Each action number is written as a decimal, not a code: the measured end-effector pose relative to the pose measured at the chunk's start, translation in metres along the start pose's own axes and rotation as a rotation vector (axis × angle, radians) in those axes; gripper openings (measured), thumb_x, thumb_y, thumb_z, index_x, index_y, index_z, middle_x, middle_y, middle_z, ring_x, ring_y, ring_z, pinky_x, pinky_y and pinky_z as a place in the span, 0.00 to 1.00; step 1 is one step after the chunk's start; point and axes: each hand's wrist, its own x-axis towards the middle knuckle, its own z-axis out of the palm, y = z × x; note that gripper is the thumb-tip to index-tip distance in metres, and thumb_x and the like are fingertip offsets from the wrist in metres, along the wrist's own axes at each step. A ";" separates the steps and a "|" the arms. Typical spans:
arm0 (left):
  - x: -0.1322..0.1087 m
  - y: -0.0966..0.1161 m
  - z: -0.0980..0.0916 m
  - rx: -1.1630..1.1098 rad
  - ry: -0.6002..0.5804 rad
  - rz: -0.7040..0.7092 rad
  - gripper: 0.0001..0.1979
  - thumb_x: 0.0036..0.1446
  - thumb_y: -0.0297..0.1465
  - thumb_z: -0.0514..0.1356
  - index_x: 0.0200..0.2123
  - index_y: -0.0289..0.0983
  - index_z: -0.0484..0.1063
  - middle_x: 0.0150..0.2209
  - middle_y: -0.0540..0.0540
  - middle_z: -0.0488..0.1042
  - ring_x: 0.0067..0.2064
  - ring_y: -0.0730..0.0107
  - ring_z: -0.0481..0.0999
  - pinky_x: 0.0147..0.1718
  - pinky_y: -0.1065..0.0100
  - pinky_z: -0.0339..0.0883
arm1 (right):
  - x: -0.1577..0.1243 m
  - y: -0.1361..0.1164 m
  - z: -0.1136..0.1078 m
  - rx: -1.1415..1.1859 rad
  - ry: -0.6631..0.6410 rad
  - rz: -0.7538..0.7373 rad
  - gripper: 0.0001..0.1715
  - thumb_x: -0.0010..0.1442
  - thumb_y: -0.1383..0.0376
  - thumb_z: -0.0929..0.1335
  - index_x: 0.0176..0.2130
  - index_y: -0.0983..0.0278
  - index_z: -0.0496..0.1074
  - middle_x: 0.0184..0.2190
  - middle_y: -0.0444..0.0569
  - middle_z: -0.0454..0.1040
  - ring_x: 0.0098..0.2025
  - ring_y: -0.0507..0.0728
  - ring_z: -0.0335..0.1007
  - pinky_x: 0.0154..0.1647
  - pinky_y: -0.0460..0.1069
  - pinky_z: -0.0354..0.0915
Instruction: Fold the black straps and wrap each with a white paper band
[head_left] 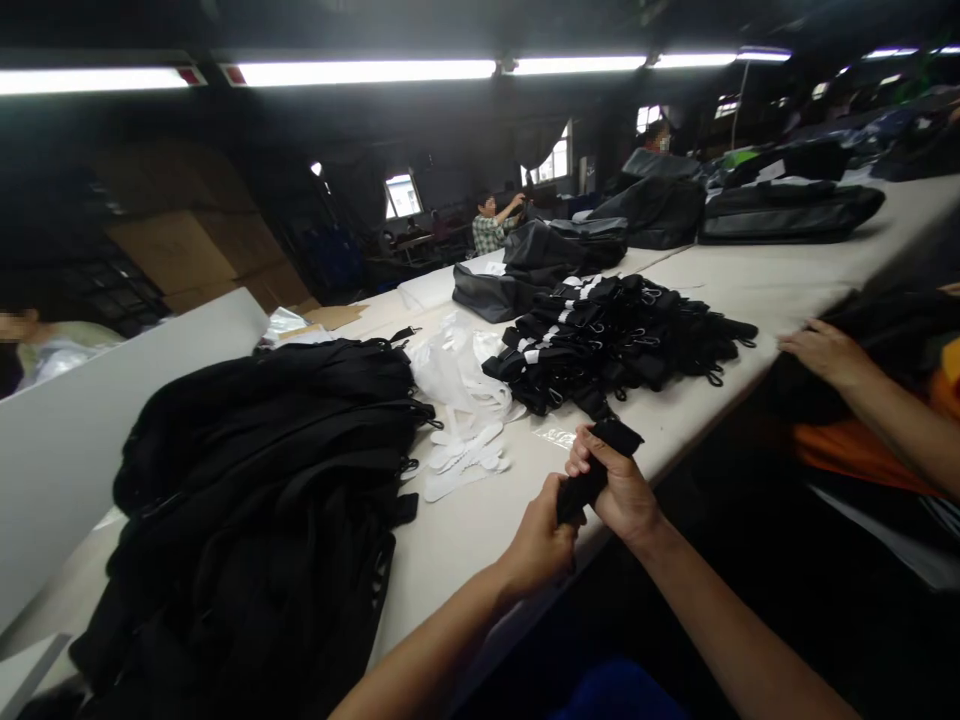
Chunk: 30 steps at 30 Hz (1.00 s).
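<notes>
Over the table's near edge, my left hand (541, 538) and my right hand (621, 490) are both closed around a black folded strap (577, 491). The left grips its lower end, the right its upper part. Just beyond them lies a heap of bundled black straps (622, 345) with metal hooks and white bands. To the left spreads a large pile of loose black straps (262, 480), a few hooks showing at its right side. White strips (469, 450) lie between the two piles, beside a crumpled white sheet (456, 365).
Black bags (787, 210) stand farther back on the pale table (442, 590). A white panel (67, 440) rises at the left. At the right, a co-worker's hand (825, 350) rests near the table edge. Other people are in the background, near cardboard boxes (180, 250).
</notes>
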 end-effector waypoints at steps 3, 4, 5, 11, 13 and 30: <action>0.001 -0.018 -0.015 0.092 0.011 0.018 0.19 0.59 0.33 0.57 0.53 0.39 0.62 0.28 0.52 0.69 0.26 0.73 0.67 0.27 0.70 0.61 | 0.020 0.018 0.000 -0.024 0.054 0.104 0.16 0.47 0.66 0.78 0.33 0.63 0.70 0.22 0.38 0.65 0.22 0.48 0.61 0.27 0.45 0.66; 0.002 -0.022 -0.022 0.069 0.019 0.007 0.19 0.61 0.37 0.56 0.54 0.39 0.61 0.27 0.52 0.68 0.25 0.74 0.66 0.26 0.71 0.61 | 0.026 0.023 -0.001 -0.061 0.052 0.138 0.17 0.47 0.65 0.79 0.33 0.63 0.71 0.23 0.39 0.67 0.23 0.49 0.63 0.28 0.46 0.68; 0.002 -0.026 -0.030 0.036 0.039 0.005 0.20 0.62 0.41 0.55 0.54 0.38 0.61 0.26 0.53 0.68 0.24 0.74 0.66 0.24 0.71 0.60 | 0.031 0.026 -0.001 -0.114 0.022 0.169 0.17 0.47 0.64 0.79 0.34 0.63 0.71 0.25 0.41 0.70 0.26 0.50 0.67 0.31 0.47 0.69; 0.006 -0.013 -0.105 -0.056 0.363 0.104 0.18 0.61 0.47 0.55 0.43 0.38 0.66 0.27 0.51 0.71 0.23 0.74 0.67 0.21 0.74 0.62 | 0.078 0.026 -0.008 -0.857 -0.211 0.030 0.28 0.60 0.44 0.65 0.47 0.62 0.72 0.44 0.52 0.76 0.43 0.58 0.74 0.41 0.53 0.70; 0.005 -0.004 -0.134 -0.066 0.513 0.182 0.17 0.61 0.47 0.56 0.42 0.39 0.66 0.32 0.49 0.73 0.27 0.74 0.70 0.24 0.73 0.65 | 0.099 0.036 -0.010 -1.219 -0.125 -0.038 0.25 0.58 0.46 0.67 0.40 0.63 0.75 0.38 0.53 0.78 0.40 0.60 0.74 0.38 0.53 0.68; 0.006 -0.009 -0.164 -0.166 0.697 0.100 0.18 0.56 0.45 0.62 0.40 0.36 0.75 0.29 0.49 0.74 0.28 0.74 0.72 0.27 0.74 0.65 | 0.163 0.106 -0.021 -1.461 -0.057 -0.195 0.11 0.46 0.59 0.73 0.28 0.63 0.73 0.25 0.45 0.73 0.29 0.56 0.68 0.32 0.49 0.60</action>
